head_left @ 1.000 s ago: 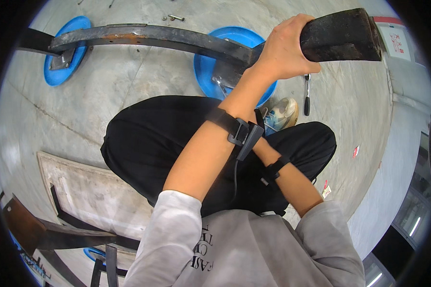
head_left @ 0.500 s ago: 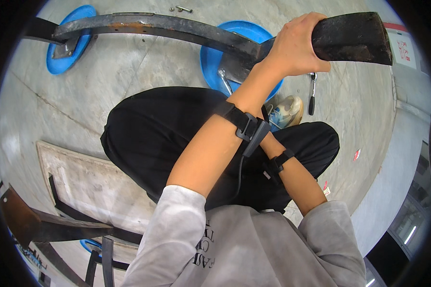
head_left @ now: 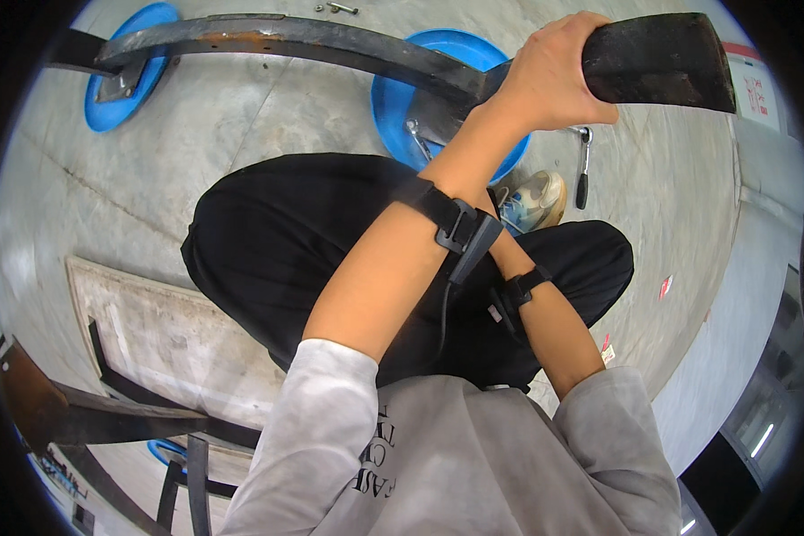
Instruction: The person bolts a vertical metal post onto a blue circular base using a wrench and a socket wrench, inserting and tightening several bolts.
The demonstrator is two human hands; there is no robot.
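My left hand [head_left: 558, 76] is wrapped over a thick black metal beam [head_left: 661, 62], fingers on its far side and thumb at the near side. The beam joins a long curved bar [head_left: 313, 37] with rusty patches, running to the left. Under the joint, a metal plate [head_left: 438, 116] stands in a round blue tray [head_left: 397, 125]. A shiny ratchet wrench [head_left: 418, 138] leans at that plate, its lower part behind my left forearm. My right forearm [head_left: 549, 326] reaches up behind the left one, which hides my right hand and whatever it touches.
A second blue tray [head_left: 98, 116] is under the bar's left end. Another ratchet wrench with a black handle [head_left: 583, 170] lies on the concrete floor to the right. Small bolts [head_left: 341, 8] lie at the far edge. A pale board [head_left: 170, 339] and black metal framework [head_left: 134, 420] are at lower left.
The whole view has shifted slightly, with the beam and trays a little higher in the picture. My left hand keeps its grip; my right hand stays hidden.
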